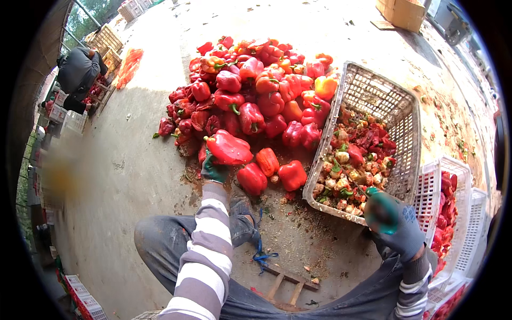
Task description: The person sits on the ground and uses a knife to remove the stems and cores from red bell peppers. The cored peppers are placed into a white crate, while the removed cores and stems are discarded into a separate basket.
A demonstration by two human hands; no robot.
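Note:
My left hand (215,167), in a green-palmed glove, holds a large red bell pepper (229,149) at the near edge of a heap of red bell peppers (250,96). My right hand (394,224), in a grey and green glove, is closed around a thin tool, perhaps a knife (361,189); its handle is hidden. The tool points over the near rim of a dirty plastic crate (414,120) holding pepper cores (342,184), stems and red scraps. Several loose peppers (292,175) lie on the ground between the heap and my feet.
White plastic crates (460,240) with red pepper pieces stand at right. A wooden frame (294,282) and blue string (262,256) lie between my legs. At upper left a person (78,72) bends near crates. A cardboard box (401,15) stands at upper right.

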